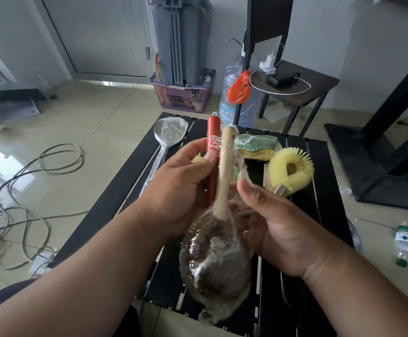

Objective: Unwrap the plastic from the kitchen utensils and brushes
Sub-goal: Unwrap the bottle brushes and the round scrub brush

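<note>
The black slatted table (115, 198) fills the middle of the frame, running from centre down to the bottom edge. Above it, dead centre, the left hand (181, 188) grips a red handle (213, 152) and the pale wooden handle of a brush (224, 181) together, fingers curled round both, thumb pressed on the red one. The brush's dark bristled head (216, 268) hangs low in the frame, swathed in clear plastic wrap (205, 263). What sits at the red handle's lower end is hidden behind the hand, so no telling.

Right of centre, the right hand (278, 222) pinches a stretched strand of film (243, 169) that runs up to the wooden handle, thumb and fingertips closed on it.

On the table, upper left of centre, a wrapped spatula (169, 132) lies flat. Just right of the handles, a green and yellow sponge (256, 147) sits in film. Further right, a yellow round brush (291, 171) rests bare on the slats.

Lower right, on the tiled floor, a small bottle (405, 244) lies beside the table.
</note>
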